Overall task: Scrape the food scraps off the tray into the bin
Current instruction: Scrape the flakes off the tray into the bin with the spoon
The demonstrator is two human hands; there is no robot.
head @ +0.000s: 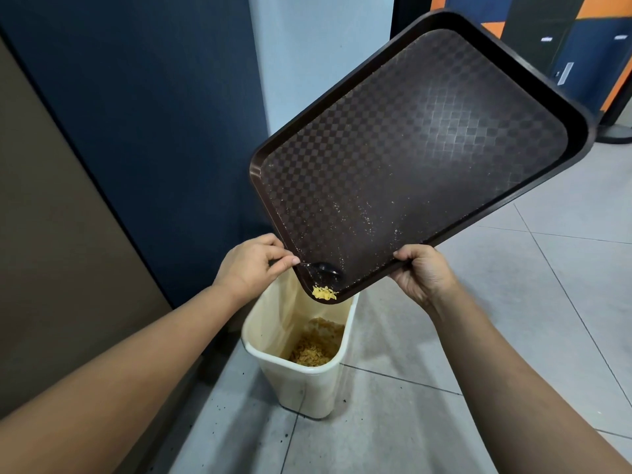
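Right hand (422,275) grips the tilted tray (420,145) so scraps (324,293) gather at its lowest corner, above the bin (301,381); left hand (253,265) pinches the scraping spoon (325,268)

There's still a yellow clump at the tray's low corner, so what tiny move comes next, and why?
Probably a short downward flick of the dark metal spoon, pinched by the left hand, to push the yellow food clump over the rim. The brown checkered plastic tray, gripped by the right hand, already tilts with that corner above the cream plastic bin.
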